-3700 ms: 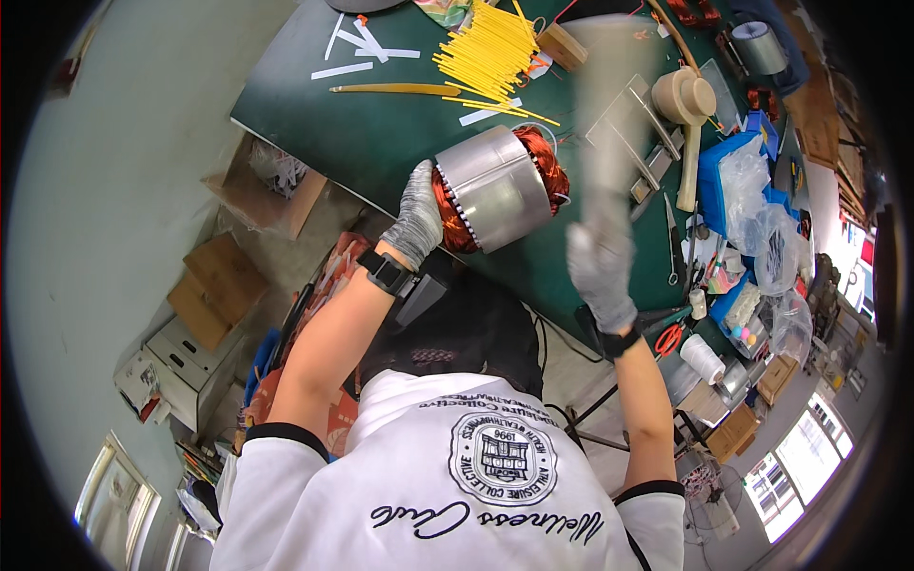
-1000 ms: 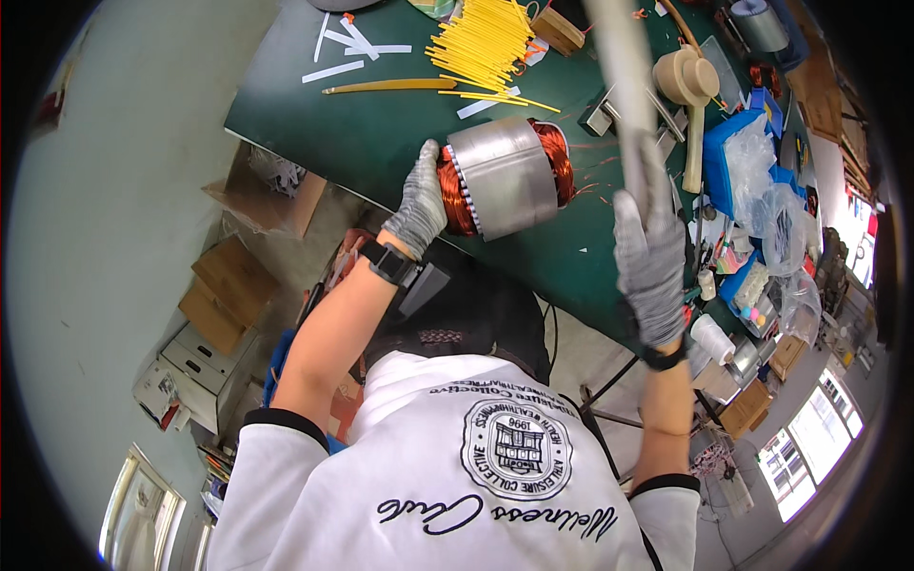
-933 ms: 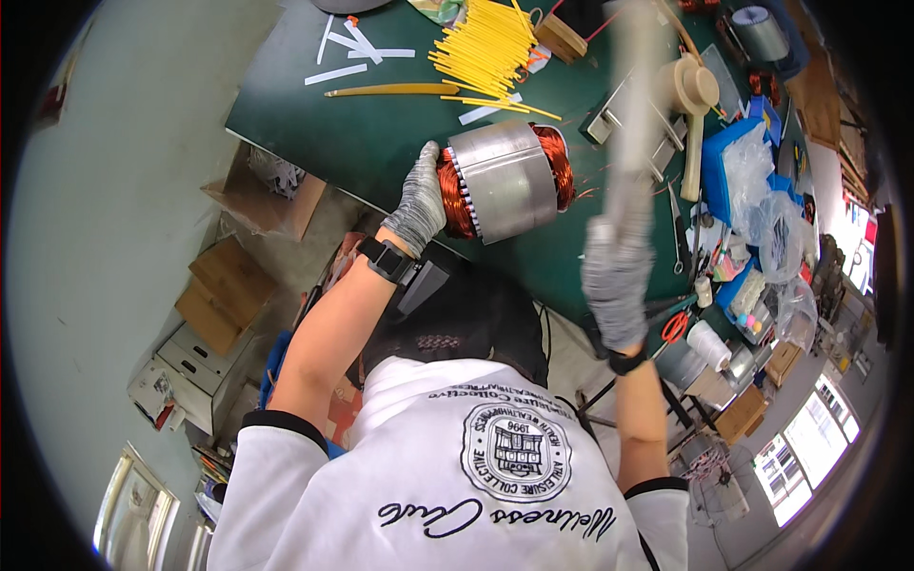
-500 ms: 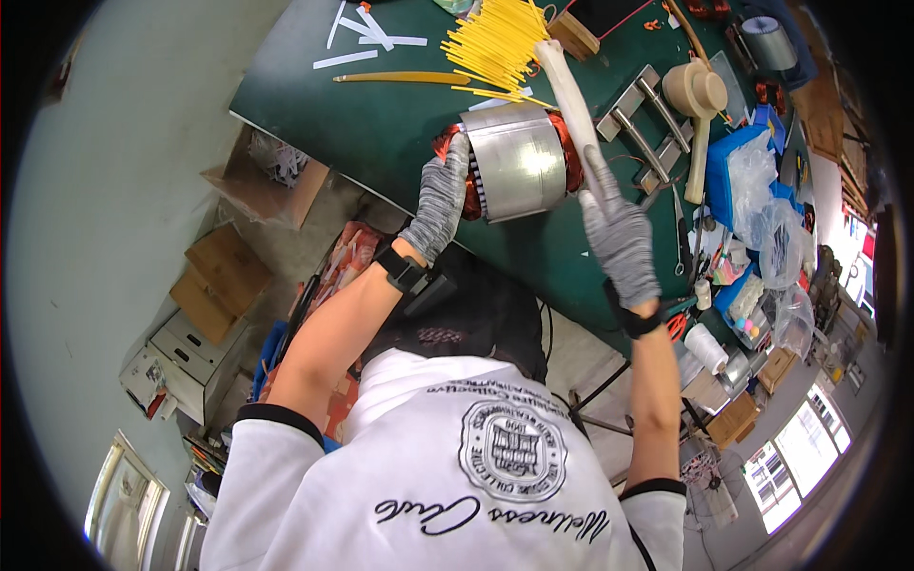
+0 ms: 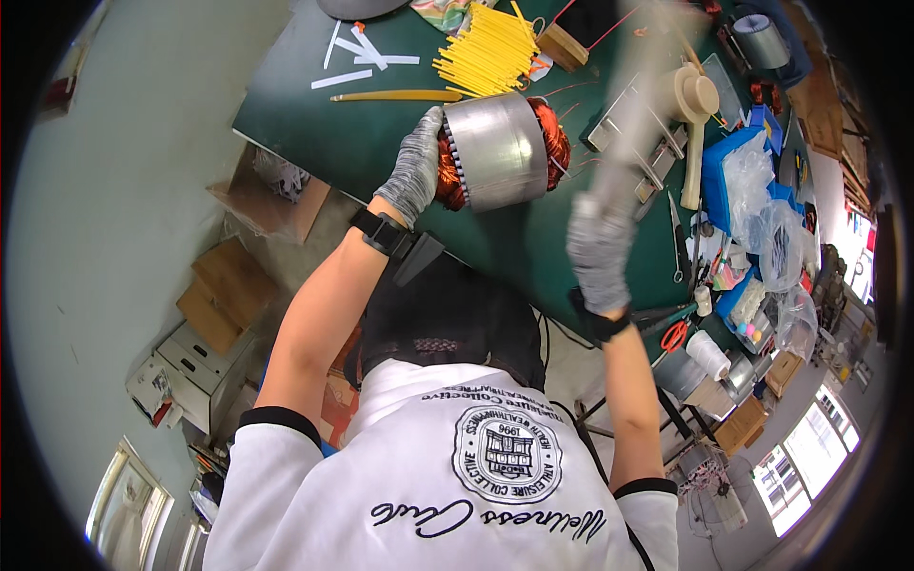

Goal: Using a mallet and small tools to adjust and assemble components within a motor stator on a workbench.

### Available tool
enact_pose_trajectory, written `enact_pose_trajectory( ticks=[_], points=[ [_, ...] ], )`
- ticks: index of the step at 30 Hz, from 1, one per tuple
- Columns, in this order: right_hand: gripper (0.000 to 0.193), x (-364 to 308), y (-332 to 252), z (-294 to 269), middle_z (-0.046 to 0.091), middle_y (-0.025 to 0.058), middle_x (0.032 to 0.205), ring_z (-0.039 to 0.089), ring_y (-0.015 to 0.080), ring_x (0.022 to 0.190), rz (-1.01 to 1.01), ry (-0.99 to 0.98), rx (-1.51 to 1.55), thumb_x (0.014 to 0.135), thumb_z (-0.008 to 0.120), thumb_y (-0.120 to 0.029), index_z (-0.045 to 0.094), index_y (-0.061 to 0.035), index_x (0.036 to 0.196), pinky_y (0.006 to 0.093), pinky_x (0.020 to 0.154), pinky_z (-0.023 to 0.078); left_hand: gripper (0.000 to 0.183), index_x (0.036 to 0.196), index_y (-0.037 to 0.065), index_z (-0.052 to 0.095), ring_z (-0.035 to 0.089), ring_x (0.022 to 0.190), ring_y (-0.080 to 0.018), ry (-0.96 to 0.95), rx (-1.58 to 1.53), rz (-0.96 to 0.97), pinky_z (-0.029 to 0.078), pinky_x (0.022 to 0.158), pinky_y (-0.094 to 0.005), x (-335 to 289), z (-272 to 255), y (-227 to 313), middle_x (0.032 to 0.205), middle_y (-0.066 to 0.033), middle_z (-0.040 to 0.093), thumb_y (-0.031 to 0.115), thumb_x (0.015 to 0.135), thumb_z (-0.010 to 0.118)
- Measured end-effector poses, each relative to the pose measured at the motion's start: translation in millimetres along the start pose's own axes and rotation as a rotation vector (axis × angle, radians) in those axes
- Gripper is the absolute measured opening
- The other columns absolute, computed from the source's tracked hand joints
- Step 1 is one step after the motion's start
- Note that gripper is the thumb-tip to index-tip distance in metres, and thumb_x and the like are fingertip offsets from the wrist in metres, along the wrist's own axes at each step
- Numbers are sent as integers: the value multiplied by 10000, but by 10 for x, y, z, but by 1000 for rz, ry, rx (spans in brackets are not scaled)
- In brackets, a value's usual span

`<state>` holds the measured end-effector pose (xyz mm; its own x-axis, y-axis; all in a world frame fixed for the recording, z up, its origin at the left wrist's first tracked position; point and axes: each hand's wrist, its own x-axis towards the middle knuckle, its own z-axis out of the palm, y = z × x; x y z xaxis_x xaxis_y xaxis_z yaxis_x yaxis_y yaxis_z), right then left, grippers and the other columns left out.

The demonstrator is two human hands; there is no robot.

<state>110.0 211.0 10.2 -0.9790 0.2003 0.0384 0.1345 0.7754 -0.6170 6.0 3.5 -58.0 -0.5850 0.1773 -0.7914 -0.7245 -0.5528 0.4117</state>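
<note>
A motor stator (image 5: 495, 152), a bare metal cylinder with copper windings bulging from both ends, lies on its side on the green table. My left hand (image 5: 414, 171), in a grey knit glove, grips its left end, the fingertips partly hidden by the windings. To the right of the stator, my gloved right hand (image 5: 602, 238) is closed around a long pale stick (image 5: 628, 133). Motion smears the stick, which points up and away over the table, apart from the windings.
Beyond the stator lie a heap of yellow sticks (image 5: 486, 48), white strips (image 5: 362, 52) and a flat yellow-brown strip (image 5: 395, 95). A metal frame (image 5: 657, 162), a pale wooden mallet (image 5: 695, 105), a blue bin (image 5: 733, 176) and red-handled scissors (image 5: 674, 335) are on the right.
The pale stick has swung up, away from the stator's right-hand windings, and is now blurred. My right hand has drawn slightly nearer me. The stator sits a little further left in view.
</note>
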Motion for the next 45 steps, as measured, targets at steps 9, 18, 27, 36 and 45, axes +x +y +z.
enact_pose_trajectory(
  ticks=[9, 18, 27, 36, 45],
  points=[
    [667, -927, 1021, -141, 644, 189, 895, 629, 388, 713, 375, 47, -104, 824, 611, -314, 290, -225, 1403, 456, 612, 495, 431, 1180, 44, 541, 602, 989, -194, -220, -26, 167, 486, 873, -353, -137, -123, -90, 1122, -62, 617, 391, 949, 432],
    [569, -1604, 2359, -805, 560, 198, 1056, 556, 362, 937, 431, 193, -393, 815, 605, -182, 405, -139, 1346, 437, 815, 448, 641, 1374, 57, 349, 409, 1258, -180, -447, 384, 245, 362, 1030, -374, -672, -349, -650, 1385, -53, 407, 510, 928, 429],
    [274, -409, 650, -586, 570, 158, 1055, 556, 299, 931, -5, 210, 281, 839, 577, -103, 535, -19, 1097, 383, 831, 448, 837, 1385, 54, 337, 400, 1278, -293, -336, 120, -333, 306, 1059, -457, -924, -442, -760, 1408, -129, 391, 672, 827, 422],
    [423, -698, 821, -23, 580, 66, 627, 525, 149, 553, 503, -513, 703, 861, 568, -434, 627, -17, 895, 311, 562, 440, 661, 1359, 55, 367, 439, 1237, -292, -317, 164, -333, 341, 1033, -454, -1422, -298, -1182, 1360, -114, 445, 465, 868, 532],
    [342, -1456, 1081, -331, 550, 47, 601, 506, 146, 570, 516, 31, 665, 891, 552, -360, 635, -28, 906, 334, 548, 420, 393, 1274, 11, 475, 512, 1120, -172, -700, 1203, 125, 411, 938, -286, -1323, 4, -1185, 1236, -97, 523, 230, 949, 451]
  ],
)
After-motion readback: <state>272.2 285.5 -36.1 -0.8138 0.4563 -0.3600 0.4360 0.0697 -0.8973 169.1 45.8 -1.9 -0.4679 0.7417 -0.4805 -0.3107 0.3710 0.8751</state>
